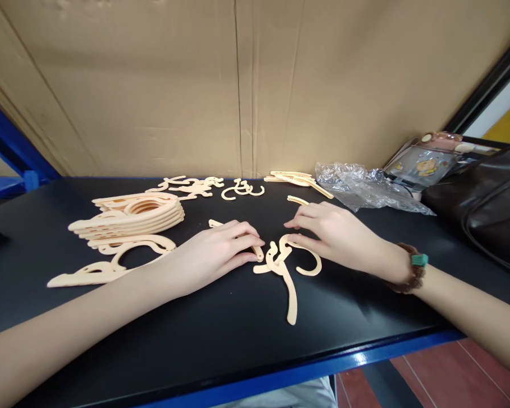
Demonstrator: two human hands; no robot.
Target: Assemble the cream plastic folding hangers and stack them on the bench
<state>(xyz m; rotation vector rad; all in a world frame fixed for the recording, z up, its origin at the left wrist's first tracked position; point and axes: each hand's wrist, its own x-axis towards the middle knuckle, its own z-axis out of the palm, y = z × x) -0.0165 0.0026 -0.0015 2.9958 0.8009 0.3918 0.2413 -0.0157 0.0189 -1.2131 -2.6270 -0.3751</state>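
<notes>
The pale bar point(259, 251) runs beneath the left hand point(221, 250), its right end pinched between thumb and fingers. To its right on the black table point(221, 334) lies a curved hook point(318, 264), its top at the right hand point(338, 229); whether that grips it, I cannot tell.

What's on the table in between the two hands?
The head view shows pale curved pieces lying bunched together on the black table between the left hand and the right hand, with a hook nearest the right one.
</notes>
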